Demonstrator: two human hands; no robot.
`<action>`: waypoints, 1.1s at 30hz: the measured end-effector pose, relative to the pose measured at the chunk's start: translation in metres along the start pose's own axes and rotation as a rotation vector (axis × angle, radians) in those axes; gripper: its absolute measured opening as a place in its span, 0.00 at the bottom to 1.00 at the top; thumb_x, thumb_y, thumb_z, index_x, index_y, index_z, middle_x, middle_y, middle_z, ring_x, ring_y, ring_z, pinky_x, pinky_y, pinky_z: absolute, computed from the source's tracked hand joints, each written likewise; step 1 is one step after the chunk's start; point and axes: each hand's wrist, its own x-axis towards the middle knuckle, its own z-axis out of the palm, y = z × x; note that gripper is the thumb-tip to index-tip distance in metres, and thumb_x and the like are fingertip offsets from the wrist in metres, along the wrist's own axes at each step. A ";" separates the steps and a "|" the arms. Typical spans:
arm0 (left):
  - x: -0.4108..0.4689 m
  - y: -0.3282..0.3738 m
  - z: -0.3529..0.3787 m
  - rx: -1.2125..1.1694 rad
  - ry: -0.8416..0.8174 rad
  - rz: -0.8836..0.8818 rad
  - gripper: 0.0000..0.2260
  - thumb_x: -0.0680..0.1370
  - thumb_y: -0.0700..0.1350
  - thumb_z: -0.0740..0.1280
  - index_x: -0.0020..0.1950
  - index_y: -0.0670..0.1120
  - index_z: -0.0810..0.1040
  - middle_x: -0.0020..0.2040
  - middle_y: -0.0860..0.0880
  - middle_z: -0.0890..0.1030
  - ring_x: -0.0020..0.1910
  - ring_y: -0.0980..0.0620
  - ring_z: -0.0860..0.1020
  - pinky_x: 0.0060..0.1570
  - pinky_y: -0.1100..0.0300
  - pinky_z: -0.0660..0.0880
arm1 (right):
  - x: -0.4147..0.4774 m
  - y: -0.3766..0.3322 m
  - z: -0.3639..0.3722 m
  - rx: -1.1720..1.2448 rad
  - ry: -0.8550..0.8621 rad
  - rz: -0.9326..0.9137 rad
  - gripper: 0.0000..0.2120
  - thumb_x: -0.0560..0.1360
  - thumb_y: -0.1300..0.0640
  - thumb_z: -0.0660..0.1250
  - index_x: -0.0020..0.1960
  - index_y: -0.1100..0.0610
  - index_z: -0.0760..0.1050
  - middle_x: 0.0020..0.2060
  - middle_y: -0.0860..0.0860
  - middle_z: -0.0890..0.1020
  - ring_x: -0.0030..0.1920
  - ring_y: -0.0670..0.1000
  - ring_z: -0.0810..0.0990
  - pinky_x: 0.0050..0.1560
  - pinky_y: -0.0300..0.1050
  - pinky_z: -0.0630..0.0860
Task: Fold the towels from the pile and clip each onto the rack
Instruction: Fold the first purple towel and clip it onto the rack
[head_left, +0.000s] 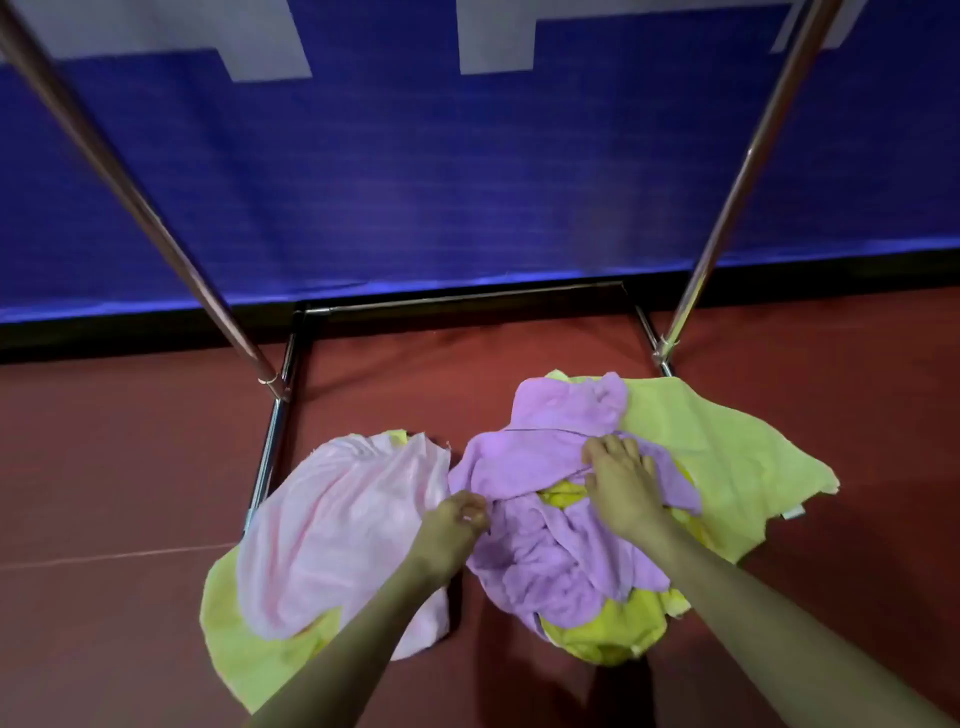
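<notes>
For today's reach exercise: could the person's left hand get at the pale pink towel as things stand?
Probably yes. The pink towel lies uncovered right beside the left hand, with nothing between them; the hand only pinches the purple towel and would need to let go.

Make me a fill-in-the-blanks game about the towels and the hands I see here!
1. The left hand and right hand both touch the towel coloured ___.
2. The pink towel lies to its ___.
3. The banner behind the rack is mostly ___.

Missing words: purple; left; blue.
</notes>
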 end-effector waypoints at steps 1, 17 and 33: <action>0.000 -0.004 0.002 0.024 0.001 0.002 0.07 0.74 0.37 0.63 0.49 0.44 0.78 0.41 0.52 0.79 0.43 0.53 0.75 0.37 0.76 0.68 | 0.001 0.001 0.000 0.009 -0.008 -0.001 0.17 0.77 0.54 0.60 0.65 0.51 0.68 0.62 0.51 0.71 0.66 0.56 0.66 0.62 0.52 0.65; -0.003 -0.024 0.007 0.542 -0.211 0.068 0.16 0.72 0.44 0.69 0.32 0.50 0.64 0.37 0.43 0.75 0.41 0.43 0.74 0.37 0.60 0.65 | 0.000 -0.017 -0.033 0.648 0.044 -0.001 0.05 0.75 0.64 0.60 0.42 0.56 0.67 0.34 0.55 0.72 0.41 0.57 0.71 0.44 0.52 0.69; -0.028 0.095 -0.071 -0.109 0.287 0.437 0.06 0.71 0.43 0.61 0.34 0.44 0.71 0.30 0.54 0.70 0.33 0.55 0.67 0.32 0.55 0.70 | -0.026 -0.036 -0.062 0.418 -0.082 -0.254 0.07 0.69 0.54 0.59 0.42 0.50 0.75 0.36 0.51 0.81 0.39 0.51 0.79 0.41 0.50 0.77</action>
